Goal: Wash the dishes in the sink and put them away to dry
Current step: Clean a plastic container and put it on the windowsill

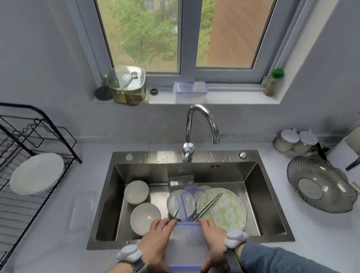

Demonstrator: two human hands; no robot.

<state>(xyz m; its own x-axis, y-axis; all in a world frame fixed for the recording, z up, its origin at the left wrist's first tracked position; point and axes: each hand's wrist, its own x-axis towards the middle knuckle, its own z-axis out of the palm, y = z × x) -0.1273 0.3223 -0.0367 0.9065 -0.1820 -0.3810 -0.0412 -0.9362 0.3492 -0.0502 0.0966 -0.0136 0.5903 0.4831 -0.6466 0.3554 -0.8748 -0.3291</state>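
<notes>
Both hands hold a clear plastic container (186, 246) with a blue rim over the sink's near edge: the left hand (156, 243) has its grip curled round the left wall, the right hand (213, 238) round the right wall.

Judging by what lies about, the job is barely begun. Only 1 white plate (36, 174) stands in the black drying rack (11, 178) at the worktop's left end. Left in the sink (258, 185) are 2 bowls (144, 217) by its left wall, a flowered plate (224, 208) with chopsticks (209, 207) across it, glass dishes and a blue-rimmed lid (189, 205).

Most rack wires stand free, and the worktop between the sink's left rim and the rack gives room for carrying. The tap (202, 124) arches over the sink's far edge.
</notes>
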